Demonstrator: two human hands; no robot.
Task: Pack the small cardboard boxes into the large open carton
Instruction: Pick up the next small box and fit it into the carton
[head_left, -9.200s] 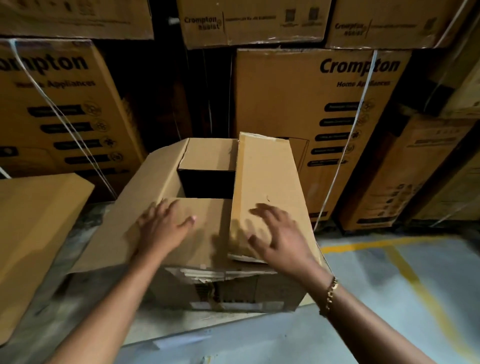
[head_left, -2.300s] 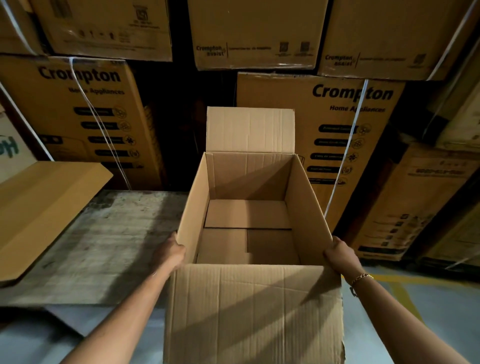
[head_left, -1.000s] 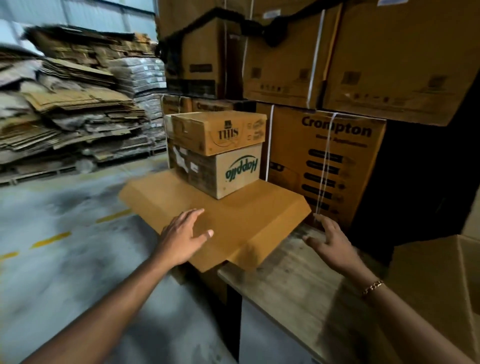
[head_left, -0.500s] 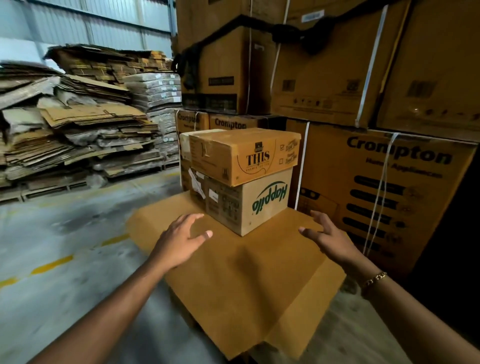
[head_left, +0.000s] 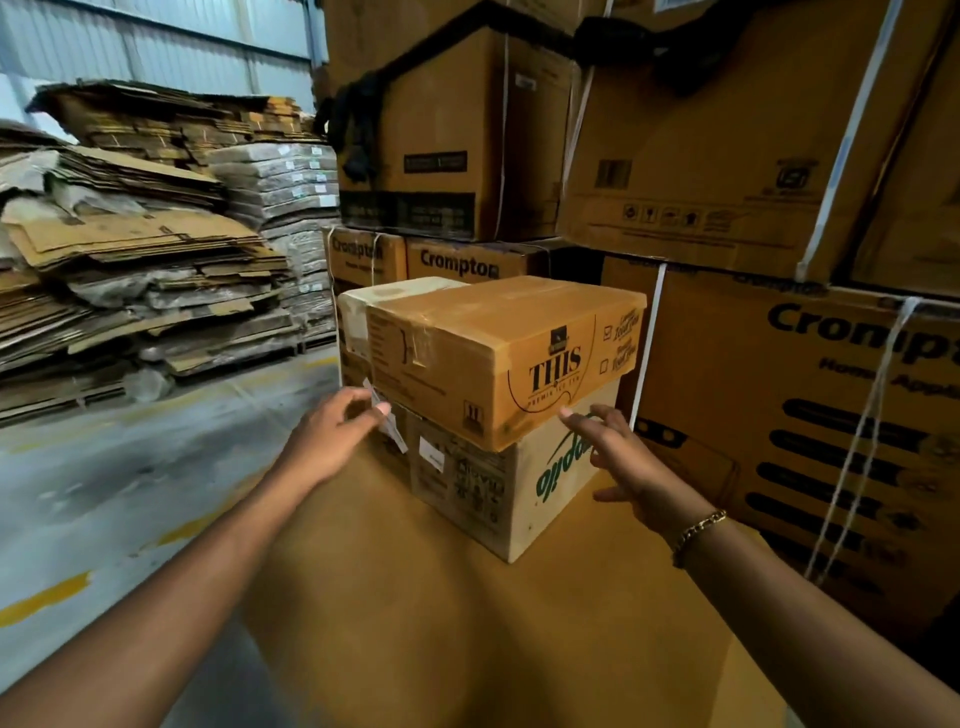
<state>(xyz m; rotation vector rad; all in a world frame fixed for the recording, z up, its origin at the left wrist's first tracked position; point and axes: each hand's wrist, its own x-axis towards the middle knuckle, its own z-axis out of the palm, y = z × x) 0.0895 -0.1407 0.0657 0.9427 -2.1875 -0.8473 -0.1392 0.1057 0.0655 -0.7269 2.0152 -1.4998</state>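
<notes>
hands: left hand (head_left: 332, 441) loosely curled at the left end of the top box (head_left: 493, 353), right hand (head_left: 618, 457) spread at its near right corner; neither grips.
step: first pick; top box sits on lower box (head_left: 509, 493), both on cardboard slab (head_left: 467, 623).
next: clamp both ends, lift clear, carry to large carton, out of view.
in the way: Crompton cartons (head_left: 831, 415) close right; flattened cardboard piles (head_left: 145, 270) far left.

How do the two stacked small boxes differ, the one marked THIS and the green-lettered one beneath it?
The THIS box lies on top of the green-lettered box and overhangs its near corner. The THIS box is orange-brown with dark print; the green-lettered box is paler. Both are closed cardboard.
</notes>
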